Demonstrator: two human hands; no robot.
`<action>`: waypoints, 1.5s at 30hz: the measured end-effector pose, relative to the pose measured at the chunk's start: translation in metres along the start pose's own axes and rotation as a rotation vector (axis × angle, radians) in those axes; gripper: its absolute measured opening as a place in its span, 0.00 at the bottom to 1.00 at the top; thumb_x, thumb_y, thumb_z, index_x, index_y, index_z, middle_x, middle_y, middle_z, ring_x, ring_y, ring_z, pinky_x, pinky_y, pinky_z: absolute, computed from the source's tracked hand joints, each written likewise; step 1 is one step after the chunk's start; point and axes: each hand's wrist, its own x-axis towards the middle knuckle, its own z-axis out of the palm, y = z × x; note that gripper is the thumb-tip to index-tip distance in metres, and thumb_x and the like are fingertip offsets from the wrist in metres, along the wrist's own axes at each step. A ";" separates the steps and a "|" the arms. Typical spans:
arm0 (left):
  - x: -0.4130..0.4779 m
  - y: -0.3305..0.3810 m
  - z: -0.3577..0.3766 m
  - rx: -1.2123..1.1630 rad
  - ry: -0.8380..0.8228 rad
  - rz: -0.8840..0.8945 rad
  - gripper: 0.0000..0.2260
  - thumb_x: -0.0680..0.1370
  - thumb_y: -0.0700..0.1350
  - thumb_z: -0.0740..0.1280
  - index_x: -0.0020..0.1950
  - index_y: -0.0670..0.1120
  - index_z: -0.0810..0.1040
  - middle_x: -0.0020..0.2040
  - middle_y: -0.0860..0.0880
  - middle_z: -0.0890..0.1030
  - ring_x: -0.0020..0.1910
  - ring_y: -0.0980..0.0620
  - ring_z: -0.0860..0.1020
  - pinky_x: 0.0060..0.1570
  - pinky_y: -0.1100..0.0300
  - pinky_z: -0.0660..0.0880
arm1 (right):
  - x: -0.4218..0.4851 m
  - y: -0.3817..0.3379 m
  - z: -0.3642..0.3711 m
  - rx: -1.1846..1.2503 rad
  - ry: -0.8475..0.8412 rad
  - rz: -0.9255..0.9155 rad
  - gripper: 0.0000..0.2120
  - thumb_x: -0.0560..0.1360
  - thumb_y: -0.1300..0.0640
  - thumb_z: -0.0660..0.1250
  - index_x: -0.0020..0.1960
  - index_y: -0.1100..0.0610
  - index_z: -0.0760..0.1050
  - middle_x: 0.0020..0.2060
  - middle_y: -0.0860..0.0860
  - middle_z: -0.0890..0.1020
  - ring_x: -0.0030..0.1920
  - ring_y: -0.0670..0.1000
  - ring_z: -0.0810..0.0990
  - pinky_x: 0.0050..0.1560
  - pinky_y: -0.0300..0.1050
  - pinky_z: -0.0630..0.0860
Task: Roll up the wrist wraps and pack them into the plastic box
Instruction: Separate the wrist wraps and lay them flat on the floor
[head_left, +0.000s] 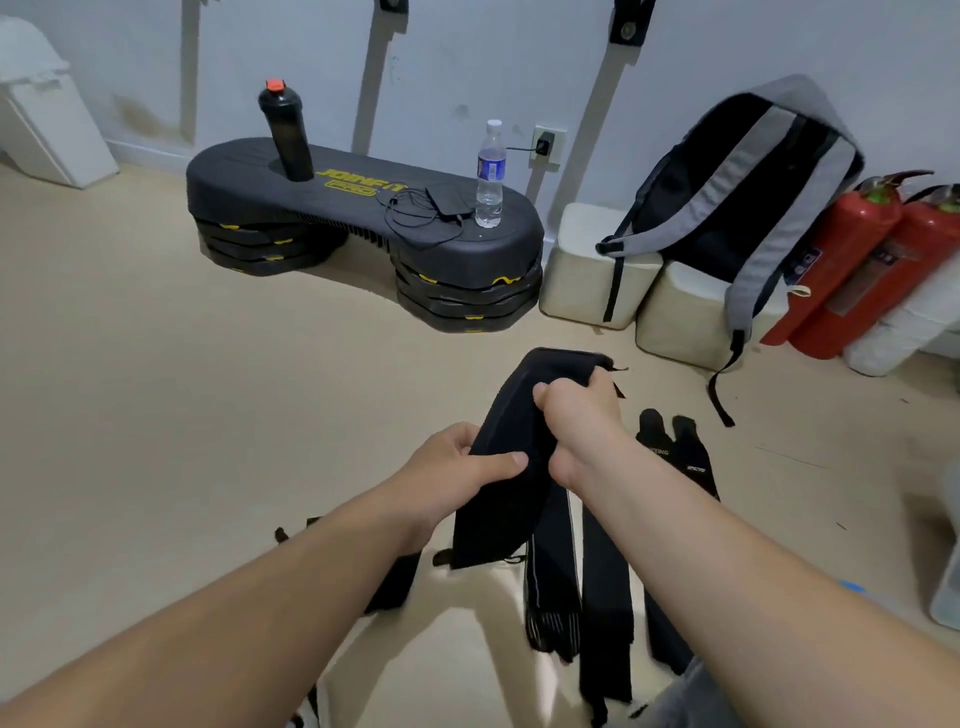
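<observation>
One broad stretch of beige floor (156, 389) is taken in first, and against the wall a black step platform (363, 218) is seen, stacked on risers. To the right, a grey-and-black backpack (727, 197) is propped on two pale blocks (587, 280), with two red fire extinguishers (852, 260) leaned beside it. Nearer in, a black wrist wrap (493, 519) is held above the floor by both hands. Its upper end is gripped in the curled fingers of the right hand (576, 415), and its middle is pinched by the left hand (457, 462), thumb on top; the lower end hangs loose. More black wraps (605, 571) are laid on the floor below and just right of it, partly hidden by the right forearm, and a further pair (675, 457) is seen beyond the right wrist. On the platform, a black shaker (288, 135) is stood at the left end and a clear water bottle (490, 176) at the right. A translucent object (948, 571) is cut off at the right edge; whether it is the box cannot be told.
</observation>
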 end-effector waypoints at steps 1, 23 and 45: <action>0.003 -0.008 -0.001 -0.015 0.008 -0.024 0.14 0.76 0.49 0.79 0.56 0.46 0.80 0.48 0.50 0.88 0.46 0.52 0.87 0.45 0.59 0.79 | 0.006 0.006 0.004 0.021 0.025 0.054 0.32 0.80 0.70 0.61 0.80 0.46 0.64 0.59 0.52 0.80 0.49 0.55 0.81 0.42 0.52 0.82; 0.167 -0.173 -0.030 -0.080 0.009 -0.443 0.09 0.80 0.41 0.71 0.60 0.43 0.81 0.56 0.43 0.87 0.55 0.41 0.86 0.53 0.49 0.85 | 0.246 0.136 0.018 -0.995 -0.036 -0.198 0.40 0.82 0.53 0.69 0.85 0.44 0.49 0.77 0.58 0.62 0.73 0.62 0.70 0.74 0.58 0.71; 0.168 -0.243 -0.011 0.228 0.119 -0.422 0.03 0.83 0.47 0.67 0.55 0.51 0.74 0.53 0.47 0.82 0.52 0.49 0.81 0.56 0.52 0.81 | 0.217 0.258 -0.013 -1.355 -0.701 0.278 0.30 0.85 0.42 0.60 0.83 0.52 0.62 0.84 0.52 0.61 0.82 0.56 0.61 0.82 0.54 0.58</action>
